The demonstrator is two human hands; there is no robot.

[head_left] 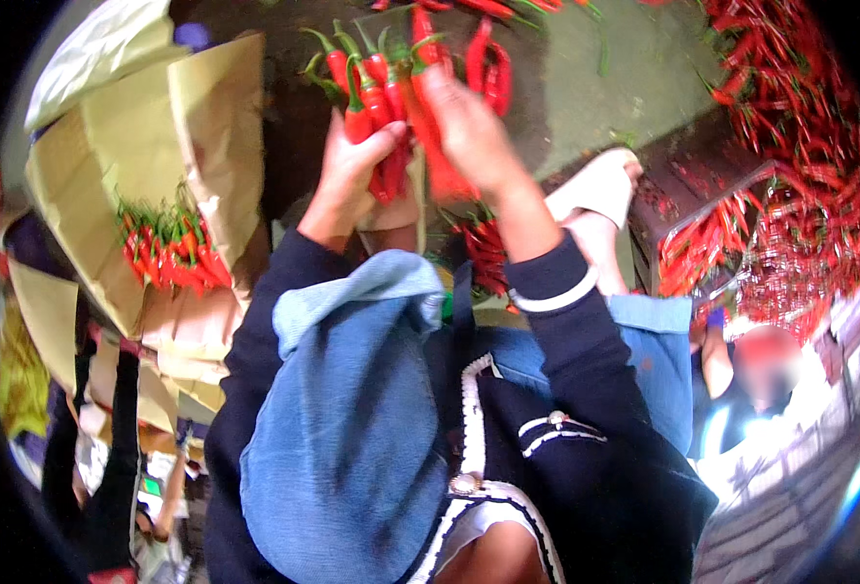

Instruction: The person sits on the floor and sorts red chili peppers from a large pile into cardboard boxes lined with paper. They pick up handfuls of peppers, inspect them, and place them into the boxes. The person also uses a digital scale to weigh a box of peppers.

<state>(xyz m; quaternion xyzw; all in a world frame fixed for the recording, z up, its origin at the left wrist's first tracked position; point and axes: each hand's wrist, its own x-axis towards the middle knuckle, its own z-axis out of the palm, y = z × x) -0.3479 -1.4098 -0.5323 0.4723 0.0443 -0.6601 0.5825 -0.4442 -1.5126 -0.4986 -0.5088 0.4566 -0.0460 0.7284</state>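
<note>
My left hand (357,161) is closed round a bunch of red chili peppers (375,97), their green stems pointing up and away from me. Close on its right, my right hand (464,127) grips more red chili peppers (428,107); motion blurs it, and the exact number is hidden by the fingers. Just beyond my right hand, loose red chilies (490,68) show against the dark floor. Between my legs, below the hands, lies another pile of red chilies (486,253), partly covered by my right forearm.
At the left, brown paper (211,127) holds a bundle of chilies (172,248). A large heap of red chilies (790,88) spreads along the far right, with a clear-edged container of chilies (707,243) nearer. My white slipper (595,190) is right of the hands. Other people are at both lower sides.
</note>
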